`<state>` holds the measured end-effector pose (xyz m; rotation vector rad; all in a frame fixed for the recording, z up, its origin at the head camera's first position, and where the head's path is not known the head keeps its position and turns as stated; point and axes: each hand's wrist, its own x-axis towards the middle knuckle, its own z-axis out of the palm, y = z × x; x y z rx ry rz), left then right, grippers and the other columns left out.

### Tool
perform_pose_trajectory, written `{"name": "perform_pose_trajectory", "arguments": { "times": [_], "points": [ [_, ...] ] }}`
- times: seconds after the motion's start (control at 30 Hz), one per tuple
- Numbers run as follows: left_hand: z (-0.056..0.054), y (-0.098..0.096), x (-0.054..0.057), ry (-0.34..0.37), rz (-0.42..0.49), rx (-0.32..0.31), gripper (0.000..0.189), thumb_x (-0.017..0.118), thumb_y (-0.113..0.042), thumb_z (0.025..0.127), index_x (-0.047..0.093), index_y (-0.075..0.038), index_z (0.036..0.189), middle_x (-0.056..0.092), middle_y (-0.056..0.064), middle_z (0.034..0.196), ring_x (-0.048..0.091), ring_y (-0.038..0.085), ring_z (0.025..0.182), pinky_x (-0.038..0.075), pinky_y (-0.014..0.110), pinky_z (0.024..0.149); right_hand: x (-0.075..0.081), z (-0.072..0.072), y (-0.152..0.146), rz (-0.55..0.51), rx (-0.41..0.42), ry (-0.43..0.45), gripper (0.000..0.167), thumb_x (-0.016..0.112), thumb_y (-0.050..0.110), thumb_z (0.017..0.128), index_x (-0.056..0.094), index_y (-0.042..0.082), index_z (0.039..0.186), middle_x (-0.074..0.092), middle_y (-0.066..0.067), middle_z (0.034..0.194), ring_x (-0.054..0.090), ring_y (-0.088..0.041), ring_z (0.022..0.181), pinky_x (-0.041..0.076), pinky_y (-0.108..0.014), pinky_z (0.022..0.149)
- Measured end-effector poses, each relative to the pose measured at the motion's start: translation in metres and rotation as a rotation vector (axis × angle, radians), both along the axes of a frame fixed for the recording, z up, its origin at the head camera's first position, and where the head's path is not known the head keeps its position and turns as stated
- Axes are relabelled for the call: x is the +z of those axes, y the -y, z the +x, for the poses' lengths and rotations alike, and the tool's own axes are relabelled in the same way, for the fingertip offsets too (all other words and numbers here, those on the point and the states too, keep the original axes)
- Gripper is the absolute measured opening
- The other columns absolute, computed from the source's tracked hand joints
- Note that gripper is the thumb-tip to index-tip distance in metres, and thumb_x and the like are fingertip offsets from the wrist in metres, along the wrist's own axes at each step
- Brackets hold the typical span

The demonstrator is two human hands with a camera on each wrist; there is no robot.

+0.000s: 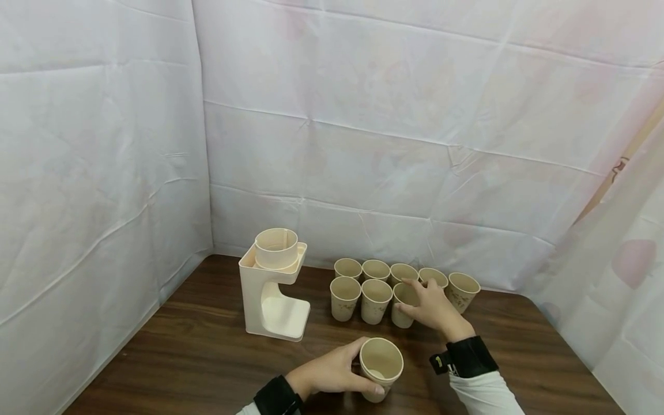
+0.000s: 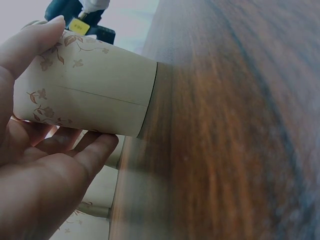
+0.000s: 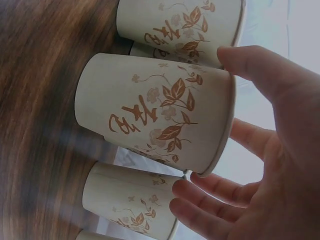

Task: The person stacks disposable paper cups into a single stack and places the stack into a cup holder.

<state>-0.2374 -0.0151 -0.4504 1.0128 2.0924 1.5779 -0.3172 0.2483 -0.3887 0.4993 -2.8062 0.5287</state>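
Note:
In the head view, my left hand (image 1: 337, 369) grips a beige paper cup (image 1: 381, 360) near the front of the table. The left wrist view shows this cup (image 2: 95, 82) with brown floral print, thumb on one side and fingers on the other. Whether another cup is nested in it, I cannot tell. My right hand (image 1: 433, 305) spans the rim of the rightmost front-row paper cup (image 1: 403, 314). From the right wrist, that cup (image 3: 155, 110) stands upright, brown leaves and lettering facing me. The thumb and spread fingers (image 3: 215, 192) lie about its rim, not visibly closed on it.
Several similar cups (image 1: 376, 302) stand in two rows at the back, the rightmost one (image 1: 463, 293) beside my right hand. A cream stand (image 1: 251, 302) holding a round ring (image 1: 276, 256) sits left of them. White curtains (image 1: 332, 144) enclose the dark wooden table (image 1: 197, 351).

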Motion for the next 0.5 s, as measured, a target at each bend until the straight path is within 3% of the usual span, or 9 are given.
{"name": "perform_pose_trajectory", "arguments": {
  "times": [0.23, 0.5],
  "points": [
    [0.0, 0.0, 0.0, -0.007, -0.01, 0.01, 0.062, 0.084, -0.024, 0.084, 0.051, -0.028, 0.137, 0.063, -0.012, 0.12, 0.056, 0.006, 0.115, 0.041, 0.026, 0.099, 0.0, -0.004, 0.0, 0.006, 0.006, 0.044, 0.065, 0.079, 0.041, 0.085, 0.057, 0.014, 0.139, 0.048, -0.036, 0.113, 0.056, -0.05, 0.101, 0.049, -0.061, 0.08],
    [-0.001, -0.001, 0.0, 0.009, 0.006, -0.001, 0.062, 0.083, -0.023, 0.084, 0.051, -0.027, 0.137, 0.063, -0.01, 0.121, 0.056, 0.007, 0.116, 0.042, 0.025, 0.098, -0.011, -0.015, -0.006, 0.01, 0.018, 0.024, 0.064, 0.077, 0.041, 0.085, 0.057, 0.015, 0.139, 0.047, -0.031, 0.11, 0.055, -0.045, 0.096, 0.048, -0.061, 0.077]
  ]
}}
